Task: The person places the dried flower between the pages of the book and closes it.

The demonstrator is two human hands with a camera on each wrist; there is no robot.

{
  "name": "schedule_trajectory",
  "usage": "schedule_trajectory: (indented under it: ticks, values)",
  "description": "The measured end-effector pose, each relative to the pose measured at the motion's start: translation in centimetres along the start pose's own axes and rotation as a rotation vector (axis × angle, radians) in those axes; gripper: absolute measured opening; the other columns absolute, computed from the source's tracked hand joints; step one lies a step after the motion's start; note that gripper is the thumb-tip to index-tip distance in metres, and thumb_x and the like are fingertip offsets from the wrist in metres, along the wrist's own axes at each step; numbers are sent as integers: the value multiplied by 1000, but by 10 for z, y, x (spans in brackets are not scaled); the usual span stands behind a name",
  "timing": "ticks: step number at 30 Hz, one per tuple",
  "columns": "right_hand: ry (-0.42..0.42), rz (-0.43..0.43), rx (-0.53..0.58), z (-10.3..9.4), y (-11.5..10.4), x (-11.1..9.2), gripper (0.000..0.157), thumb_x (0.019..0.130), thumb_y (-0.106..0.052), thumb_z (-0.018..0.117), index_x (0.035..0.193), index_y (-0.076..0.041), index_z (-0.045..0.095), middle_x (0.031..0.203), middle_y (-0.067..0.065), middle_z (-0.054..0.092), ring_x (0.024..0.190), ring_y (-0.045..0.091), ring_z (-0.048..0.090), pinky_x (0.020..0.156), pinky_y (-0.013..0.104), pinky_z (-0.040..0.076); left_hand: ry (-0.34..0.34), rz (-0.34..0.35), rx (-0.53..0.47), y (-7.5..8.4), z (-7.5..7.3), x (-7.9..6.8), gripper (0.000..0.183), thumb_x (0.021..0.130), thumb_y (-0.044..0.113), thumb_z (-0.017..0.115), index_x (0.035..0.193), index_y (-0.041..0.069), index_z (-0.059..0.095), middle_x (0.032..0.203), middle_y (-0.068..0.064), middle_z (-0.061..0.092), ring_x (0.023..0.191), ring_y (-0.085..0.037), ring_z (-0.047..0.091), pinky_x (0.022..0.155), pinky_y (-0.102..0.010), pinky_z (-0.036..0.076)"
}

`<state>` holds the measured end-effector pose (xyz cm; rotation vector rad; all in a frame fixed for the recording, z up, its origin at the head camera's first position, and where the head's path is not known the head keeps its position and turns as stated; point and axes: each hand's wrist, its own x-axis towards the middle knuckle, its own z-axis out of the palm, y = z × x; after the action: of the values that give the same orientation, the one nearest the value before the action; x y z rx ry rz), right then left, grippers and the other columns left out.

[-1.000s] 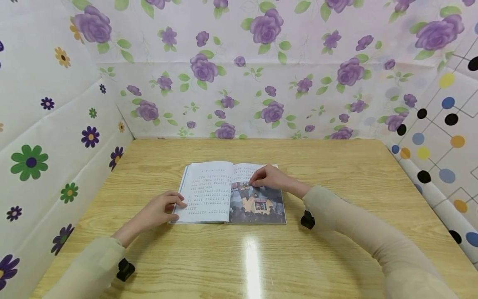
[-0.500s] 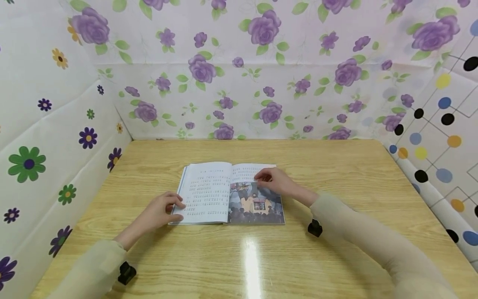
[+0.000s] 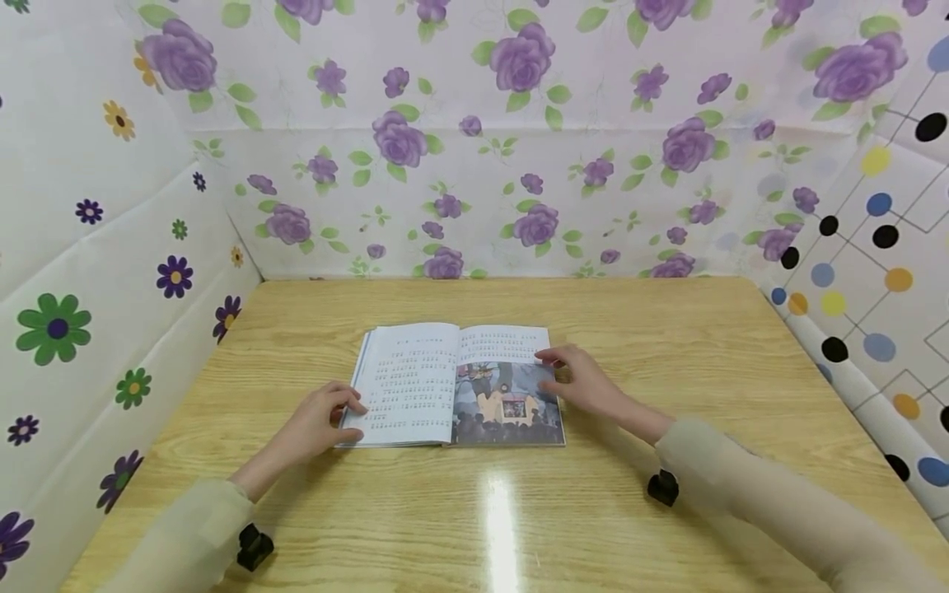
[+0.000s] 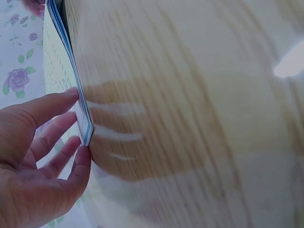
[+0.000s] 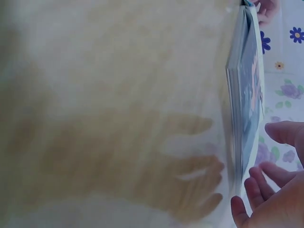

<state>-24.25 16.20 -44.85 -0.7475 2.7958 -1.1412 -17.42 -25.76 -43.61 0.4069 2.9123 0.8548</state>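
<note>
An open book (image 3: 415,387) lies on the table in the head view, text on its left page and a dark picture (image 3: 504,403) on its right page. My left hand (image 3: 322,420) rests on the lower left corner of the book, thumb and fingertips on the page margin. In the left wrist view, the little finger of that hand (image 4: 45,156) sits beside the book's corner (image 4: 86,130). Over the right edge reaches my right hand (image 3: 589,385), thumb and fingers apart. The right wrist view has the hand (image 5: 275,185) close to the page stack (image 5: 235,95), nothing pinched.
The wooden table (image 3: 630,321) bears the book near its middle. Flowered cloth (image 3: 474,189) hangs behind, with a daisy-patterned cloth (image 3: 126,272) at left and a dotted one (image 3: 860,272) at right. A black device (image 3: 663,487) hangs below the right sleeve.
My right hand has moved rightward and nearer me, from above the picture's upper part to the right edge, its fingers spreading apart. My left hand and the book have stayed put.
</note>
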Motion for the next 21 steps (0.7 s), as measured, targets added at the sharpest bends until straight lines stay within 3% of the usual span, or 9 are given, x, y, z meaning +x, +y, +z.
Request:
schedule_trajectory:
  ticks: [4, 8, 13, 21]
  values:
    - [-21, 39, -38, -1, 2, -13, 58, 87, -16, 75, 136, 4, 53, 124, 23, 58, 113, 38, 57, 99, 53, 48, 3, -38, -11, 4, 2, -2, 22, 78, 5, 81, 98, 5, 70, 124, -23, 56, 109, -35, 58, 94, -50, 53]
    - [-52, 80, -64, -3, 1, -23, 67, 82, -18, 79, 139, 3, 51, 123, 25, 54, 111, 36, 54, 98, 53, 47, -6, -82, -15, 6, 2, -2, 34, 79, 5, 80, 110, 1, 65, 127, -25, 50, 106, -33, 56, 92, -48, 52]
    - [-103, 108, -99, -6, -3, -30, 69, 83, -21, 79, 141, 2, 49, 124, 27, 51, 112, 36, 50, 93, 50, 45, -21, -111, -14, 7, 2, -2, 55, 80, 6, 80, 126, -7, 55, 128, -28, 48, 101, -29, 53, 86, -41, 49]
    - [-121, 139, -113, -6, 0, -35, 71, 86, -25, 77, 144, 1, 46, 117, 23, 51, 103, 29, 46, 82, 38, 41, -32, -122, -22, 6, 1, 2, 78, 77, 7, 82, 139, -14, 40, 119, -27, 52, 103, -31, 51, 88, -43, 47]
